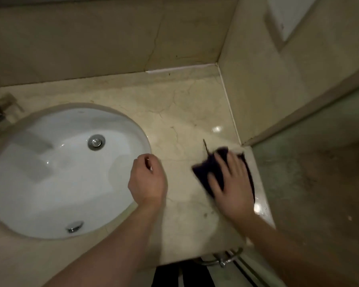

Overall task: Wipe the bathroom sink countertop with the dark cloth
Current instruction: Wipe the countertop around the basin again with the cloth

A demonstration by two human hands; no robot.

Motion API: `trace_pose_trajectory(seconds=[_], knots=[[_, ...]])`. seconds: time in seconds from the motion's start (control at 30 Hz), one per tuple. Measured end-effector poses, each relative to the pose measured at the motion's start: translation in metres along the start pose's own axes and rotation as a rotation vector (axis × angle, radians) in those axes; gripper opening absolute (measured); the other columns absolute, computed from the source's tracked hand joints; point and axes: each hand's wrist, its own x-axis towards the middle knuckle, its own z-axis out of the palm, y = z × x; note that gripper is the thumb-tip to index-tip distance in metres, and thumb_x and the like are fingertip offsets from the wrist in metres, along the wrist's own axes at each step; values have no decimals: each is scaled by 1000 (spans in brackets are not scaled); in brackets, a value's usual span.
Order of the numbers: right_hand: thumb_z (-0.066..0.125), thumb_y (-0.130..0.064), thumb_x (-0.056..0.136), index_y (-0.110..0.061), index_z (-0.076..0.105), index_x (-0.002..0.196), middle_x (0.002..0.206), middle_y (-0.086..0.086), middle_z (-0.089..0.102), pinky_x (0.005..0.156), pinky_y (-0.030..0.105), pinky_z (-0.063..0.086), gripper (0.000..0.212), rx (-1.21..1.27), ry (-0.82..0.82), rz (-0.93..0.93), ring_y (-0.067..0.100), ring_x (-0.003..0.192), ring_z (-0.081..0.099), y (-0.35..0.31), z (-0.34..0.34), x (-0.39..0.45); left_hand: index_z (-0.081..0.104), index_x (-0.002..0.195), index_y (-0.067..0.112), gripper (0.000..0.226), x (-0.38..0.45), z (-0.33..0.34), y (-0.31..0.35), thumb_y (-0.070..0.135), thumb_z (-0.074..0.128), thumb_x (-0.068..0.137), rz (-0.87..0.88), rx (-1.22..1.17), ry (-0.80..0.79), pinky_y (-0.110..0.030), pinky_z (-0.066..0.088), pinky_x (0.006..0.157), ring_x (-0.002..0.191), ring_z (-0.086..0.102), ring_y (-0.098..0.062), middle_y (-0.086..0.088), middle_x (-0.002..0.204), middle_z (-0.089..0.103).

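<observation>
Head cam: pressing dark cloth (214, 172) flat w/ spread right hand (230, 183) on countertop (184, 112) near right edge; left hand (147, 179) loosely curled, holding nothing, hovering by sink (50, 162).

Open beige marble countertop (187, 112) between the white oval sink basin (50, 172) and the right edge. Blocked at the back edge and far right corner by beige tiled walls (257, 90); near the right edge by a flat-pressed right hand (230, 183) on the dark cloth (211, 168); beside the basin rim by a loosely curled left hand (147, 179).
</observation>
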Motion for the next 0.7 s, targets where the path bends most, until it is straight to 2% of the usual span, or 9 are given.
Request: trace_pose_trajectory(seconds=[0.1, 0.2, 0.27, 0.33, 0.47, 0.6, 0.7], knots=[[40, -48, 101, -27, 42, 152, 159, 3, 37, 125, 39, 15, 55, -25, -115, -78, 20, 151, 25, 8, 0, -87, 59, 127, 27, 37, -15, -14, -13, 35, 36, 99, 102, 20, -115, -31, 42, 92, 107, 58, -14, 10, 115, 60], [37, -52, 103, -32, 34, 155, 161, 1, 33, 125, 39, 12, 56, -59, -194, -189, 18, 153, 22, 27, -9, -85, 45, 145, 17, 46, -42, -40, -40, 29, 41, 101, 244, 110, -210, -37, 42, 101, 114, 53, -17, 4, 119, 59], [38, -51, 103, -31, 36, 155, 161, 3, 34, 125, 38, 11, 55, -79, -155, -179, 22, 151, 26, 36, -14, -50, 38, 149, 13, 51, -56, -54, -61, 26, 44, 100, 329, 169, -246, -41, 40, 106, 117, 50, -20, 0, 122, 57], [38, -51, 103, -29, 41, 152, 159, 6, 37, 125, 35, 9, 54, -89, -78, -108, 23, 149, 28, 40, -20, -10, 34, 151, 11, 53, -61, -61, -73, 25, 44, 101, 378, 187, -270, -43, 34, 114, 129, 43, -21, -2, 137, 51], [36, -55, 103, -35, 39, 152, 161, -1, 34, 125, 37, 8, 53, -86, -59, -83, 15, 151, 20, 42, -28, 24, 32, 152, 10, 53, -61, -65, -76, 25, 41, 102, 406, 160, -297, -39, 24, 120, 137, 35, -19, -1, 148, 42], [41, -53, 103, -39, 35, 153, 163, -11, 24, 108, 35, 31, 51, 34, -18, 88, 5, 152, 9, 40, -29, -16, 16, 157, 10, 66, -64, -61, -78, 40, 31, 101, 387, 271, -339, -40, 14, 123, 144, 21, -23, -7, 160, 25], [37, -53, 103, -37, 35, 153, 162, -7, 26, 112, 44, 34, 53, 56, 12, 164, 9, 153, 7, 40, -26, -72, 7, 159, 12, 74, -66, -61, -74, 49, 25, 97, 360, 286, -374, -40, 6, 124, 148, 13, -22, -8, 164, 16]])
